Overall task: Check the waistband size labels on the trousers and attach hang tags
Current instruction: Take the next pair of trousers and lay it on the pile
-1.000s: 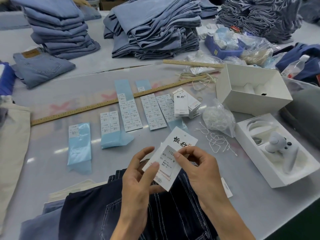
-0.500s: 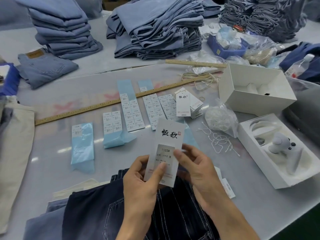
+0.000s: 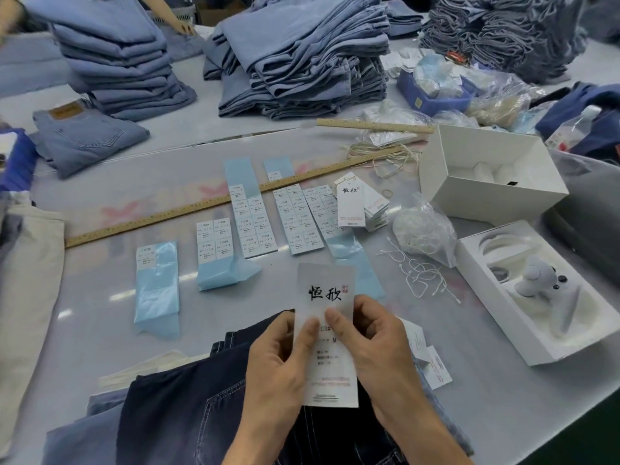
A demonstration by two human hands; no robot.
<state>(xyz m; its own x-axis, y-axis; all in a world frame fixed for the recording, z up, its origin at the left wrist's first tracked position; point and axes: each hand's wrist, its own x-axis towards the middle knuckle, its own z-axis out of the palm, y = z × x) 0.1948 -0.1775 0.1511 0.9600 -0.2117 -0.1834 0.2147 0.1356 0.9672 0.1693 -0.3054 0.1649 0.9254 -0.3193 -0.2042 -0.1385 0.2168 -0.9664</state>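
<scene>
A white hang tag (image 3: 327, 283) with black brush lettering stands upright in front of me, held from both sides. My left hand (image 3: 275, 364) pinches its left edge and my right hand (image 3: 375, 350) its right edge, both thumbs pressing on the printed size sticker. Dark denim trousers (image 3: 188, 417) with white stitching lie under my hands at the table's near edge. Sheets of size stickers (image 3: 253, 223) on blue backing lie in a row beyond. A stack of blank hang tags (image 3: 352, 204) sits to their right, with loose white strings (image 3: 416, 273) nearby.
Tall piles of folded light-blue jeans (image 3: 295, 58) fill the far table. A long wooden ruler (image 3: 201, 209) crosses the middle. Two open white boxes (image 3: 486, 182) stand at the right, one holding a grey device (image 3: 536, 276). A bag of strings (image 3: 422, 229) lies beside them.
The hang tag has turned from tilted to upright and come lower and closer to me. Both thumbs have moved onto the sticker area.
</scene>
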